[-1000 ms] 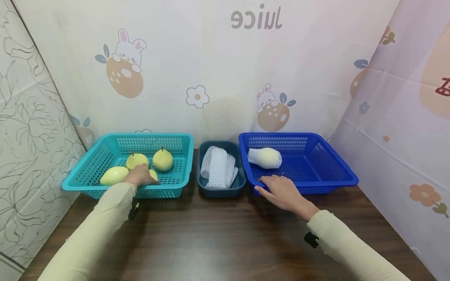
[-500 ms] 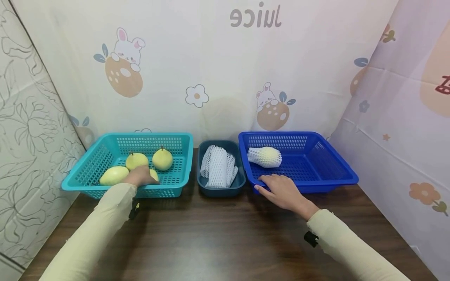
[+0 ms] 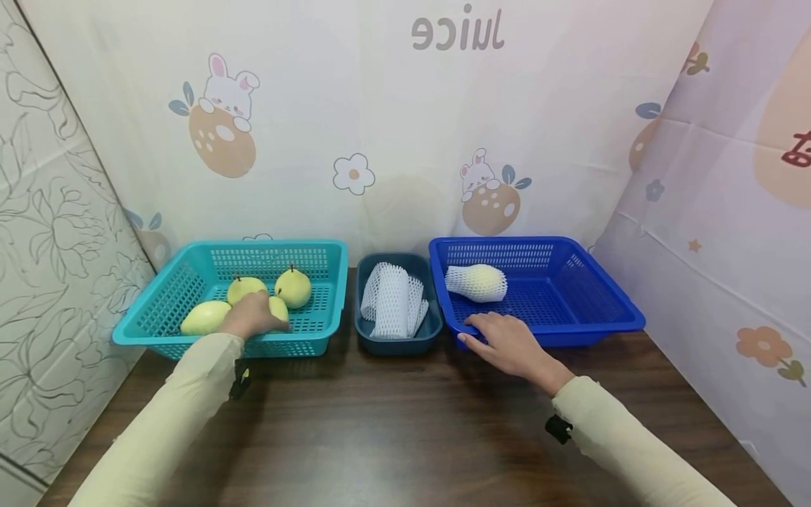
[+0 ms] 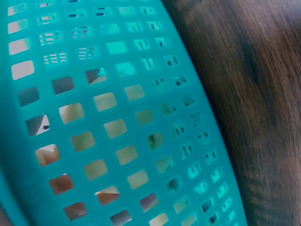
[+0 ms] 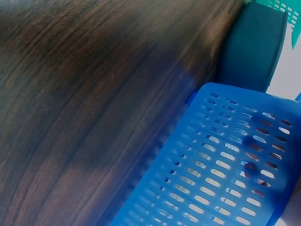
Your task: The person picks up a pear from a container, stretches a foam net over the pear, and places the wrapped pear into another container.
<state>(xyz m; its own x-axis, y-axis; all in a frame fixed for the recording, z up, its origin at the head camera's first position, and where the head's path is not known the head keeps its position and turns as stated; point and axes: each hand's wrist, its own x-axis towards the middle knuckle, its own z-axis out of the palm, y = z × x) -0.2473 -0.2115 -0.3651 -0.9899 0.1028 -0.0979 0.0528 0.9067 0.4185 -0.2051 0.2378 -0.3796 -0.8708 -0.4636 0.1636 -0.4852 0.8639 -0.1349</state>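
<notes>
In the head view my left hand [image 3: 251,315] reaches over the front rim of the teal basket [image 3: 323,338] and grips a yellow-green pear [image 3: 278,310], partly hidden by the hand. Several more pears lie around it, one pear [image 3: 293,289] with its stem up. My right hand [image 3: 507,343] holds the front left rim of the blue basket [image 3: 589,331], fingers curled over the edge. Inside that basket is a pear in a white foam net [image 3: 479,283]. Slots in the basket wall [image 5: 221,174] partly show the fingers in the right wrist view.
Between the two baskets stands a small dark blue bin [image 3: 399,348] with several white foam nets [image 3: 393,303]. All stand on a dark wooden table [image 3: 380,422] against a printed curtain [image 3: 405,127]. The teal basket's wall [image 4: 108,113] fills much of the left wrist view.
My left hand has risen slightly with the pear, and more of the fruit shows beside the fingers. The right hand stays on the blue rim.
</notes>
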